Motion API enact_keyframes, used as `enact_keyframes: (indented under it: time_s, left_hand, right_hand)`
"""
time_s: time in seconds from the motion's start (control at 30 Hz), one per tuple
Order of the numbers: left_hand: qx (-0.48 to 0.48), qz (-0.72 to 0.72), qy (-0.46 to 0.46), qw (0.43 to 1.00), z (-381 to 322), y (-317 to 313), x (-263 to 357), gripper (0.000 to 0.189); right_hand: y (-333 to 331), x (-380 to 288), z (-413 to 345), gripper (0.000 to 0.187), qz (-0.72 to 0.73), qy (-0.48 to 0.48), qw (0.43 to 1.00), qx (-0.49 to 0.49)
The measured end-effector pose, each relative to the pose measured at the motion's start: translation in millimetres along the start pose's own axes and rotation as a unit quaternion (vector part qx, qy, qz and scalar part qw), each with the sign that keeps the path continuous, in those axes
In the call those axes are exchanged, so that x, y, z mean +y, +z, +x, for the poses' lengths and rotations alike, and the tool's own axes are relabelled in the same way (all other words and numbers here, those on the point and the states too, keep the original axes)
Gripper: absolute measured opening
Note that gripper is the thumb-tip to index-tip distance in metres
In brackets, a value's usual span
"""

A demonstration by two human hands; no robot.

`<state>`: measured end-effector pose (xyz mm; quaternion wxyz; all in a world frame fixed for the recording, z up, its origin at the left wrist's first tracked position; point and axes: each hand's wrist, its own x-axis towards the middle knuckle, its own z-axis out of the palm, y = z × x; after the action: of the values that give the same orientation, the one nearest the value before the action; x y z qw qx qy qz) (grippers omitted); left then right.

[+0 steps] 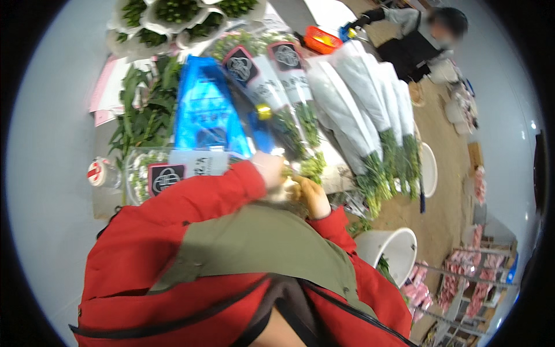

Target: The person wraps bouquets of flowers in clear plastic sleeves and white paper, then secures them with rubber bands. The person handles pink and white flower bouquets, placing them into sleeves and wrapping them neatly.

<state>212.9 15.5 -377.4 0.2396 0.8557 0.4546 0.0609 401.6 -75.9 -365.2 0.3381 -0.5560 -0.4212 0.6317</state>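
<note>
My left hand, bare and blurred, is close to my right hand, which appears to wear a tan glove. Both are at the cut stem ends of a sleeved flower bunch lying across the table's near edge; whether either hand grips the stems is blurred. Beyond them lie a blue tape dispenser with yellow, a stack of blue plastic sleeves and two bunches in printed clear sleeves. Loose leafy stems rest at the left.
White-wrapped bunches overhang the table's right side. Upright wrapped bunches stand at the back, near an orange basket. A jar sits at left, a white bucket at lower right. A co-worker stands at upper right.
</note>
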Motion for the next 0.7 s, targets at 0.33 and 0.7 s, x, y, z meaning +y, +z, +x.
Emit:
enact_keyframes:
  time_s: [0.33, 0.7]
  left_hand:
    - [-0.153, 0.123, 0.114, 0.974, -14, 71, 9, 0.023]
    - [0.059, 0.313, 0.258, 0.912, -11, -40, 48, 0.02]
  right_hand:
    - [18, 21, 6, 0.073, -0.566, -0.085, 0.817, -0.07]
    - [23, 66, 40, 0.047, -0.155, -0.274, 0.945, 0.086]
